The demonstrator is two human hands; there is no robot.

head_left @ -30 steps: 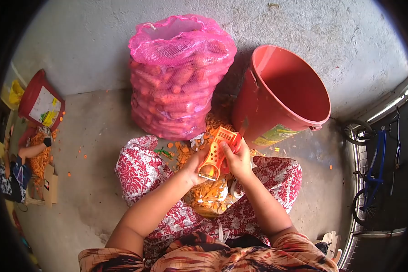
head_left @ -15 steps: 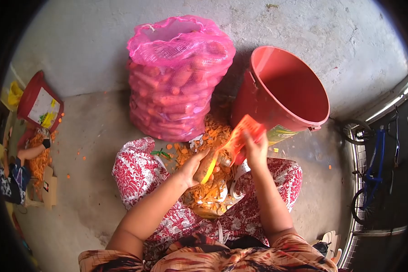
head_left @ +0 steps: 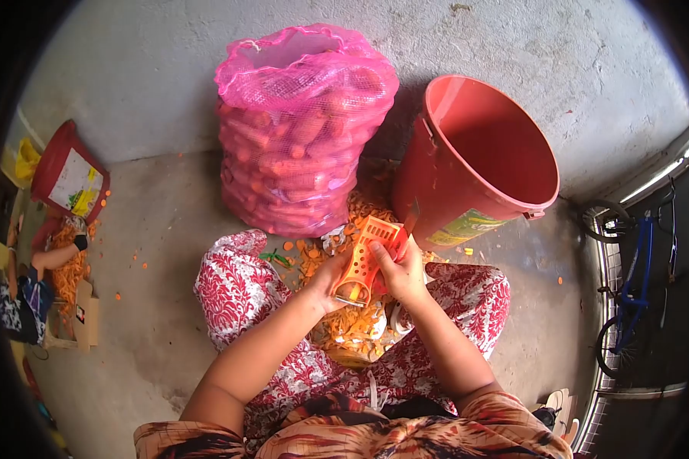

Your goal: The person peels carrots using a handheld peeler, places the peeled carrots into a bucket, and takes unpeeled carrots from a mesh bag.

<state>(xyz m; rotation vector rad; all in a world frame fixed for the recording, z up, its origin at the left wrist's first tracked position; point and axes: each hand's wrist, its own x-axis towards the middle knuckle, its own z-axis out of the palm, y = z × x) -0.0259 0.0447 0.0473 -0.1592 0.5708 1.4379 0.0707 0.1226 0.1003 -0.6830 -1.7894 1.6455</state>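
My left hand (head_left: 328, 281) is closed around a carrot (head_left: 351, 290), most of which is hidden by the peeler and my fingers. In my right hand (head_left: 403, 274) is an orange plastic peeler (head_left: 364, 251) with a perforated handle, its blade end lying over the carrot. A red piece with a thin dark blade-like tip sticks up beside the peeler in the same hand; I cannot make out what it is. Orange peelings (head_left: 346, 330) lie beneath both hands, between my legs. Beyond them stands a pink mesh bag (head_left: 291, 164) full of carrots.
A large red bucket (head_left: 444, 180) stands right of the bag, against the wall. At far left, another person's forearm (head_left: 52, 258) reaches toward a heap of peelings (head_left: 67, 279) near a second red bucket (head_left: 52, 172). A blue bicycle (head_left: 632, 287) is at the right edge.
My right hand has come down and left with the peeler, whose blade end now covers the carrot. The carrot in my left hand has turned and shows less.
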